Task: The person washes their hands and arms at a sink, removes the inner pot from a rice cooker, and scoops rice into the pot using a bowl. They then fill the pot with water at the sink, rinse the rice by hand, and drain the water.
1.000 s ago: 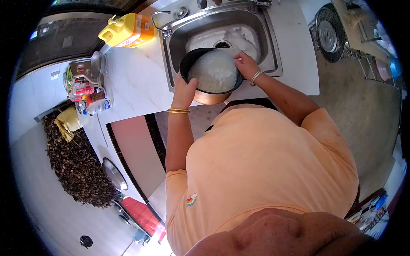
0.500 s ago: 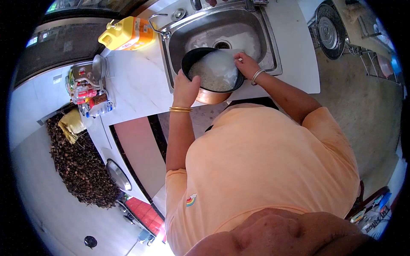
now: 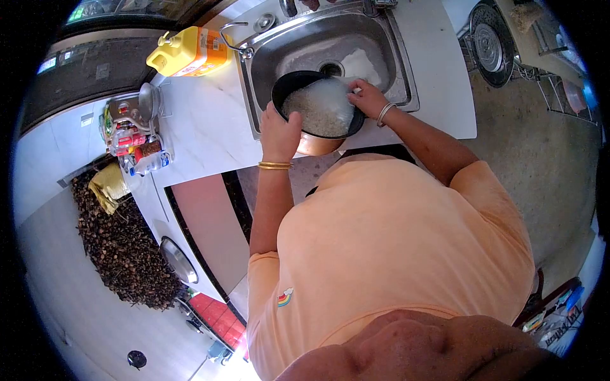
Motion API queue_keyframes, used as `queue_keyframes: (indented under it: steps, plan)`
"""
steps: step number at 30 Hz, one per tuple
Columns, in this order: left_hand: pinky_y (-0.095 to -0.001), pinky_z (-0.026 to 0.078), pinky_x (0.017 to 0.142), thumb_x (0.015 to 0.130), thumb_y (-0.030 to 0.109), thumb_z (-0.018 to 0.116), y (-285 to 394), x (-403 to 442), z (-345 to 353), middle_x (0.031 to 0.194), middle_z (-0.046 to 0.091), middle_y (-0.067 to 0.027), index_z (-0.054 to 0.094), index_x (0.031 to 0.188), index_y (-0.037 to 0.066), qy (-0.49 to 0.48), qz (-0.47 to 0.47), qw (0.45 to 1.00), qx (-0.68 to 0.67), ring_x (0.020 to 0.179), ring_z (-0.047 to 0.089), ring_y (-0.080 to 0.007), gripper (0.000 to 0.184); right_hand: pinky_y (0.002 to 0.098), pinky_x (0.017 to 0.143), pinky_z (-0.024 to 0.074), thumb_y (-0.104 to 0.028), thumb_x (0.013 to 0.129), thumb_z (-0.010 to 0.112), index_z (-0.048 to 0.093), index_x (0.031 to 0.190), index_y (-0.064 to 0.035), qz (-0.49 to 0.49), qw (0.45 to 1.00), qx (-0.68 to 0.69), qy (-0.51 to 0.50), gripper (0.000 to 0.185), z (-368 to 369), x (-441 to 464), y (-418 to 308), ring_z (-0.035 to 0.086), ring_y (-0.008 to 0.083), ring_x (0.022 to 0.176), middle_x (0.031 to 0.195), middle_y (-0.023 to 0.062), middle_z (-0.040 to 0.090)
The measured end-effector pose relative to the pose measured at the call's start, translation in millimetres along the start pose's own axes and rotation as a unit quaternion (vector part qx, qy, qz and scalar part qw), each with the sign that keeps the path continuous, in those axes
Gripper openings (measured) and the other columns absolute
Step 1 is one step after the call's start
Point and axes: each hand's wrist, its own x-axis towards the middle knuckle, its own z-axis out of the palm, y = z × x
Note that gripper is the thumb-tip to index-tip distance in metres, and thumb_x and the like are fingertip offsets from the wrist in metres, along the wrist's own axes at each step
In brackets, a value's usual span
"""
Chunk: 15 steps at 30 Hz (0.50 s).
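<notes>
A copper-coloured pot [image 3: 321, 145] with a dark inside is tilted over the near edge of the steel sink [image 3: 279, 58]. In it lie pale rice grains [image 3: 314, 114] under cloudy water [image 3: 335, 98], which reaches the far right rim. My left hand [image 3: 279, 133] grips the pot's left side, thumb over the rim. At the right rim, my right hand [image 3: 368, 100] is closed around the edge, its fingertips partly hidden. Whitish liquid [image 3: 362, 66] lies on the sink floor beside the drain [image 3: 332, 68].
A yellow jug [image 3: 190, 52] stands on the white counter [image 3: 210, 120] left of the sink. Farther left are bottles [image 3: 149, 163] and other kitchen items. A faucet [image 3: 288, 7] is at the sink's back. A rack with a round dark pan [image 3: 490, 44] stands right.
Less cloudy water covers the rice, and more grains show. The pot has shifted slightly right with my left hand. The whitish patch by the drain has changed shape.
</notes>
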Motion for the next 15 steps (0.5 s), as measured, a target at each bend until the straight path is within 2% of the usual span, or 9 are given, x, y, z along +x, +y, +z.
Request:
queue_keyframes:
  steps: [3,5,6,8,9,11,12,14,15]
  plan:
    - [-0.0479,0.034,0.101,0.078,0.029,0.053,-0.2,-3.6,10.9,0.122,0.048,-0.0325,0.039,0.133,-0.006,0.044,0.018,0.999,-0.009,0.115,0.045,-0.0460,0.066,0.0300,0.069,0.0497,-0.015,0.086,0.062,0.054,0.112,-0.0034,0.008,1.000,0.013,-0.018,0.030,-0.4,3.5,3.6,0.062,0.0169,0.075,0.085,0.0108,0.065]
    - [-0.0497,0.032,0.103,0.078,0.026,0.054,3.8,-8.8,24.2,0.123,0.047,-0.0328,0.034,0.137,-0.005,0.240,0.112,0.964,0.037,0.116,0.046,-0.0448,0.069,0.0319,0.072,0.0502,-0.018,0.086,0.062,0.054,0.114,-0.0028,0.017,0.998,0.021,-0.048,0.033,-5.9,5.8,1.9,0.063,0.0202,0.077,0.086,0.0139,0.065]
    - [-0.0497,0.032,0.103,0.078,0.026,0.054,17.1,-12.0,20.3,0.123,0.047,-0.0328,0.034,0.137,-0.005,0.239,0.112,0.964,0.037,0.116,0.046,-0.0448,0.069,0.0339,0.074,0.0508,-0.021,0.086,0.062,0.053,0.117,-0.0021,0.026,0.996,0.029,-0.079,0.037,-8.0,7.0,1.8,0.064,0.0234,0.079,0.087,0.0169,0.066]
    - [-0.0480,0.032,0.103,0.079,0.021,0.056,39.3,-15.8,9.8,0.118,0.054,-0.0260,0.052,0.120,-0.003,0.310,0.213,0.924,0.070,0.116,0.048,-0.0402,0.048,0.0343,0.073,0.0508,-0.020,0.085,0.062,0.054,0.117,-0.0021,0.009,0.996,0.051,-0.079,0.037,-8.9,8.6,1.3,0.064,0.0236,0.079,0.088,0.0170,0.066]
    - [-0.0480,0.032,0.103,0.079,0.021,0.056,38.1,-12.9,6.9,0.118,0.054,-0.0260,0.052,0.120,-0.003,0.310,0.212,0.924,0.070,0.116,0.048,-0.0402,0.048,0.0347,0.072,0.0508,-0.019,0.085,0.063,0.054,0.117,-0.0021,-0.008,0.994,0.074,-0.078,0.037,-8.6,9.0,1.3,0.064,0.0238,0.079,0.088,0.0171,0.066]
    - [-0.0445,0.038,0.094,0.080,0.018,0.058,32.5,-5.9,-0.3,0.095,0.062,-0.0157,0.064,0.085,0.002,0.206,0.421,0.881,0.066,0.102,0.055,-0.0340,0.017,0.0345,0.071,0.0506,-0.018,0.085,0.063,0.054,0.117,-0.0025,0.002,0.994,0.068,-0.086,0.037,-9.3,10.3,-1.9,0.064,0.0235,0.078,0.089,0.0171,0.066]
    - [-0.0445,0.038,0.094,0.080,0.018,0.058,31.7,-6.0,0.2,0.095,0.062,-0.0157,0.064,0.085,0.002,0.206,0.420,0.881,0.066,0.102,0.055,-0.0340,0.017,0.0344,0.070,0.0504,-0.016,0.085,0.064,0.054,0.117,-0.0029,0.010,0.994,0.061,-0.092,0.036,-10.8,11.0,-5.0,0.064,0.0231,0.077,0.089,0.0171,0.066]
    - [-0.0404,0.041,0.081,0.080,0.016,0.059,30.4,-5.6,0.8,0.069,0.056,-0.0081,0.055,0.058,0.007,0.158,0.428,0.888,0.054,0.079,0.056,-0.0290,0.024,0.0356,0.071,0.0499,-0.019,0.086,0.062,0.057,0.114,-0.0026,0.003,0.995,0.045,-0.084,0.033,-13.6,11.3,-9.5,0.064,0.0248,0.078,0.089,0.0171,0.066]
    - [-0.0404,0.041,0.081,0.080,0.016,0.059,30.6,-3.8,0.9,0.069,0.056,-0.0081,0.055,0.058,0.007,0.159,0.428,0.888,0.056,0.079,0.056,-0.0290,0.024,0.0367,0.072,0.0493,-0.023,0.087,0.060,0.059,0.110,-0.0022,-0.003,0.997,0.029,-0.076,0.031,-13.5,11.2,-11.1,0.063,0.0265,0.079,0.089,0.0171,0.066]
